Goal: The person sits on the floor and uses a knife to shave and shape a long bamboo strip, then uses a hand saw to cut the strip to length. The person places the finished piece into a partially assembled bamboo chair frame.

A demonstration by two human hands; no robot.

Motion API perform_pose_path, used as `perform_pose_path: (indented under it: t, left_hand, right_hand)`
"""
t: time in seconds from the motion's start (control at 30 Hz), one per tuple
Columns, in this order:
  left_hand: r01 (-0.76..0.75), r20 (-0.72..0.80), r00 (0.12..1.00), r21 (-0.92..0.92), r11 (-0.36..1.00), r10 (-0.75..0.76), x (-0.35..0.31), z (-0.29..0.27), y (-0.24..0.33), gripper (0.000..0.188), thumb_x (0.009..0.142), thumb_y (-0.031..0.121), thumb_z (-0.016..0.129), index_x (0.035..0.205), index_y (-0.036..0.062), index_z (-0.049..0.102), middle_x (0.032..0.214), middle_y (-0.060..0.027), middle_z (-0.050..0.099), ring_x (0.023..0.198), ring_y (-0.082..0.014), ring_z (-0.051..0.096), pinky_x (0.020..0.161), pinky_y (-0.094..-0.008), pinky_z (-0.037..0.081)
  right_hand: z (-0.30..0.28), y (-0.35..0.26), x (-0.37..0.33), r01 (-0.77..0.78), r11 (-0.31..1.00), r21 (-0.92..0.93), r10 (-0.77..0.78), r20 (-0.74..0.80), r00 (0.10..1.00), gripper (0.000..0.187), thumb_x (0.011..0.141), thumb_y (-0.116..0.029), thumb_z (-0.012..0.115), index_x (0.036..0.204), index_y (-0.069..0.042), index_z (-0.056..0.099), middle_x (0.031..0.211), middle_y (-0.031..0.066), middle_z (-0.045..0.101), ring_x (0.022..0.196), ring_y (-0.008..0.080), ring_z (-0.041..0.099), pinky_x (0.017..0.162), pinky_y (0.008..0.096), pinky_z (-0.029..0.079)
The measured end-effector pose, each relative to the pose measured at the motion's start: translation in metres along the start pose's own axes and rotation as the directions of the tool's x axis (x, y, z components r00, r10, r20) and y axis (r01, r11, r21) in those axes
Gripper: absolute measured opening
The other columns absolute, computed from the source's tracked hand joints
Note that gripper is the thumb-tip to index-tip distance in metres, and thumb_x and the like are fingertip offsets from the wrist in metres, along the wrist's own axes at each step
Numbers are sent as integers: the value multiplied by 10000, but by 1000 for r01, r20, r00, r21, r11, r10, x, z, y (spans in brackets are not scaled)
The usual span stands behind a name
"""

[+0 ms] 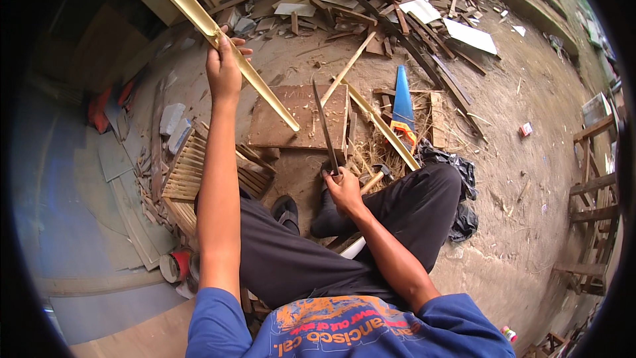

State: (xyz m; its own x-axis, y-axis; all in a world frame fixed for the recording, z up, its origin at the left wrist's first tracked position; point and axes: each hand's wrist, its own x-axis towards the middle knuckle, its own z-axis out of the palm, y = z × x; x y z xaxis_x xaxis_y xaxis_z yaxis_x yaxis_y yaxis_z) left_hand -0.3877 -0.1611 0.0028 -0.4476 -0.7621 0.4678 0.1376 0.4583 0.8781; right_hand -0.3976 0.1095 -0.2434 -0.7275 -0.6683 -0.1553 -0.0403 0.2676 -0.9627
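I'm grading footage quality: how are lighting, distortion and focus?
Head view: ground lit brightly at right, upper left dark, bluish haze along the left; fisheye rounds the frame into black corners; the blade in the right hand and bamboo in the left hand look fairly sharp.

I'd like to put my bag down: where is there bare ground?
Mostly bare floor lies between the black plastic and the wooden rack on the right. Crowded: right of the wooden block, with saw, hammer and straw, and the scrap wood pile beyond.
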Motion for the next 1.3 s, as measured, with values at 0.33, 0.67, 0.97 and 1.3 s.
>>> perform_pose_path:
  t: [0.33,0.67,0.97,1.3]
  left_hand:
    - [149,288,954,-221,964,-82,-27,136,38,348,1094,327,366,1241,72,552,853,-45,615,701,-122,613,704,-303,607]
    - [123,326,844,655,746,-425,-73,233,-110,743,982,481,538,1537,55,288,1551,-228,354,1410,-368,399,1161,-528,323]
    - [-74,277,863,896,438,-421,-109,132,-218,361,945,212,634,1261,44,583,1403,-213,496,1290,-417,501,984,-531,481]
    - [-272,366,927,810,519,-87,-51,72,-133,279,945,255,639,1129,57,710,949,-222,711,876,-406,696,728,-498,548]
  right_hand:
    - [-124,5,11,138,889,436,51,-394,918,254,962,-222,704,818,-41,601,657,-47,556,570,48,474,511,254,364]
    - [-150,55,29,-45,901,432,287,-515,807,310,960,-277,670,825,0,633,610,21,592,475,105,545,466,305,432]
    - [-142,67,44,-218,960,176,277,-476,835,400,922,-389,673,908,10,693,702,138,684,663,263,688,643,396,516]
    - [-130,81,66,-150,964,220,245,-515,821,413,918,-403,661,822,-2,650,646,111,622,619,254,630,639,417,486]
